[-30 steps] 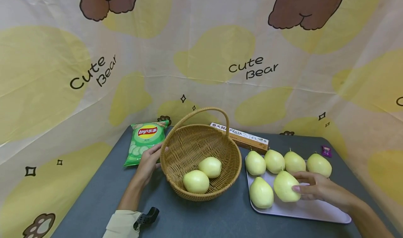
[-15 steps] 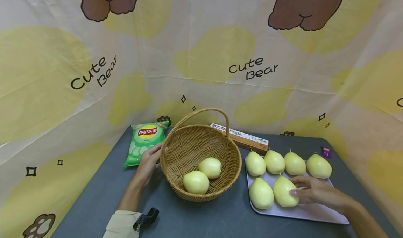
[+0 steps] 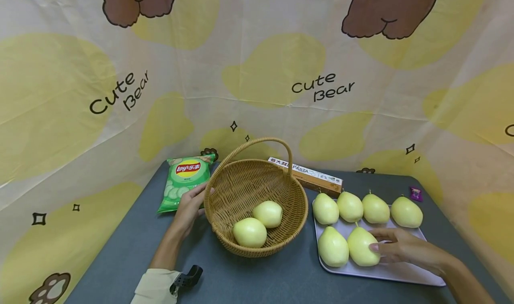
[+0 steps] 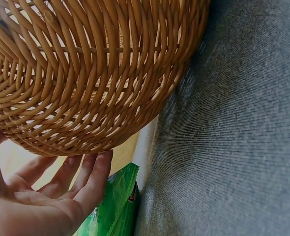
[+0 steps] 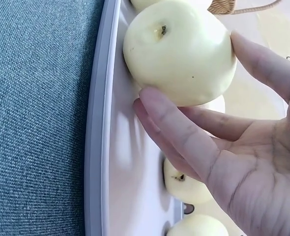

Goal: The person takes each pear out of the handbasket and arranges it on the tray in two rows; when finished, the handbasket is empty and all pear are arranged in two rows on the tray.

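Note:
In the head view, my left hand [image 3: 190, 208] holds the wicker basket [image 3: 257, 174] at its left side, by the handle's base. The left wrist view shows its fingertips against the woven outer wall [image 4: 96, 73]. Inside the basket lie two pale green pears, one in front [image 3: 250, 232] and one behind [image 3: 267, 214]. My right hand [image 3: 405, 246] grips a pear [image 3: 362, 247] between thumb and fingers, stem up, low over the lilac tray [image 3: 385, 268]. Another pear [image 3: 333, 247] stands left of it, and several more line the tray's back. The right wrist view shows the gripped pear's underside [image 5: 184, 59].
A green bag of chips [image 3: 186, 179] lies behind my left hand. A long pasta box [image 3: 317, 179] lies behind and right of the basket. One small purple packet [image 3: 416, 193] is at the table's far right, and a printed cloth hangs at the back.
My right hand has lowered the pear toward the tray's front, drawing it slightly nearer and left. The left hand and basket stay still.

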The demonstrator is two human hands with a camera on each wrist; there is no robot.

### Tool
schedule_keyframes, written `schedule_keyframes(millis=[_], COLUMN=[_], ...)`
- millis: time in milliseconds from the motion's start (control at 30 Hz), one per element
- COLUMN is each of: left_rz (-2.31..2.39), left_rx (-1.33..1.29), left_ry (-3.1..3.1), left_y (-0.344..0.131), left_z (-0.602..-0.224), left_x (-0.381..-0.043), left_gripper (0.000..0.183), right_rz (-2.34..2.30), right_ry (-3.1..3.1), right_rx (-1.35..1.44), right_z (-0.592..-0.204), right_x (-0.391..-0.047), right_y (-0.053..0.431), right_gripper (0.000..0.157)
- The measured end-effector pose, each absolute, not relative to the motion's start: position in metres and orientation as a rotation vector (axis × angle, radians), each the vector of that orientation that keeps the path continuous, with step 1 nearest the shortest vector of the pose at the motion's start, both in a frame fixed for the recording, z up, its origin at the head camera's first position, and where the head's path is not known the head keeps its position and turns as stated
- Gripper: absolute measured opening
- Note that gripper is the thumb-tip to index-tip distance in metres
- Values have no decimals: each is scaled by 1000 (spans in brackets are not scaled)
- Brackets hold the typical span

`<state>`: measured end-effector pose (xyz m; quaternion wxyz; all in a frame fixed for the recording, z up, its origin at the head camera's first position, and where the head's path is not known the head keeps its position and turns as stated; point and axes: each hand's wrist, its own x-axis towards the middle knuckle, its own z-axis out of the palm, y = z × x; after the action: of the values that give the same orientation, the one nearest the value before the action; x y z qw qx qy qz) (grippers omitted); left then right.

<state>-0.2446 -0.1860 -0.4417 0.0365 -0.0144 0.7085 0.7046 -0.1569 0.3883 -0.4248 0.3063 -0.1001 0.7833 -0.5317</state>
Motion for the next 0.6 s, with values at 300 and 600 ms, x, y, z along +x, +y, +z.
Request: schedule_keyframes(millis=[300, 600], left_rz=[2163, 2168], left_rx=[-53, -64], left_ry=[2172, 2155], left_y=[-186, -186], left_z=[-442, -442], left_x=[-244, -245], left_gripper=[64, 66], right_rz=[-1413, -1359], right_ry=[2078, 2153], right_rx=[-310, -295], right_z=[-424, -424], right_x=[-157, -157], right_y=[392, 391], right_gripper=[68, 70])
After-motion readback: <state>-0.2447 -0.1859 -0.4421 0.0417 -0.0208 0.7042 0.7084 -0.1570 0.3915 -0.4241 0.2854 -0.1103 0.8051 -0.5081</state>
